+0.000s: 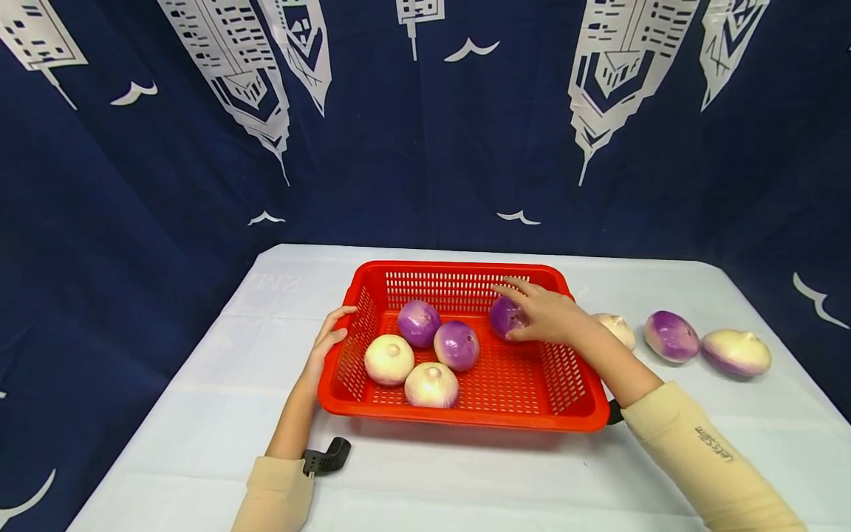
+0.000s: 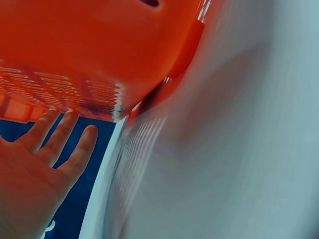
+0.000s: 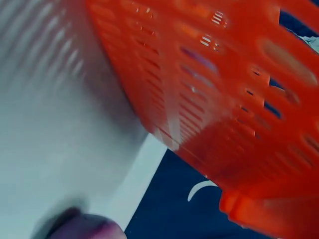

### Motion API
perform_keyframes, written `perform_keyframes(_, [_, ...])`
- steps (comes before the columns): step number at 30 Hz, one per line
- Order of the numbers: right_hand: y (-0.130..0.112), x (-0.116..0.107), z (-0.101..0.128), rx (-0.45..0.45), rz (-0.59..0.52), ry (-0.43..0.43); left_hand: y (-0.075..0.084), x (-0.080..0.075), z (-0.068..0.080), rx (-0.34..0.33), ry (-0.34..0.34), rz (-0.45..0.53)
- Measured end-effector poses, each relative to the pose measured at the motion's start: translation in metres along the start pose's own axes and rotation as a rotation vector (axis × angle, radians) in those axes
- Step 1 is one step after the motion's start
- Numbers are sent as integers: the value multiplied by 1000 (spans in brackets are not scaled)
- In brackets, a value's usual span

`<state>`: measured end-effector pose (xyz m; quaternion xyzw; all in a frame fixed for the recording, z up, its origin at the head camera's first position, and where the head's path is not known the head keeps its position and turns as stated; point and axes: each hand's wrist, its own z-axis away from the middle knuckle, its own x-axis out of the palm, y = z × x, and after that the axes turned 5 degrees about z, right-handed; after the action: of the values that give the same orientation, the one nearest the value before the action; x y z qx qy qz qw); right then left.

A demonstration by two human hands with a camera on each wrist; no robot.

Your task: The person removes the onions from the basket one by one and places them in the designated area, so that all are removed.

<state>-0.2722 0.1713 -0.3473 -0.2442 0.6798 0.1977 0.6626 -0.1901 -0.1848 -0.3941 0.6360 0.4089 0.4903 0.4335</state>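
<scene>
I see the basket (image 1: 465,414) mid-frame holding five onions (two white, three purple); my right hand (image 1: 545,314) rests relaxed on the back onion (image 1: 503,316), left hand (image 1: 326,343) flat against the basket's left wall

A bright red slotted basket (image 1: 465,414) sits on a pale white counter (image 1: 199,443), holding purple and cream-white onions (image 1: 419,323). More purple-and-white onions (image 1: 671,336) lie outside it. Behind hangs a navy curtain (image 1: 133,185) printed with white skyscrapers and birds. Both sleeves (image 1: 711,458) are beige.
</scene>
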Motion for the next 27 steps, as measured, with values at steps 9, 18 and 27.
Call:
perform_keyframes(9, [-6,12,-3,32,52,-69,0,0,2,5,-4,-9])
perform_keyframes(18, [-4,13,1,0,115,-45,-2,1,0,-5,7,4])
perform_keyframes(27, [-3,12,0,12,124,-15,0,0,0,-17,7,-6])
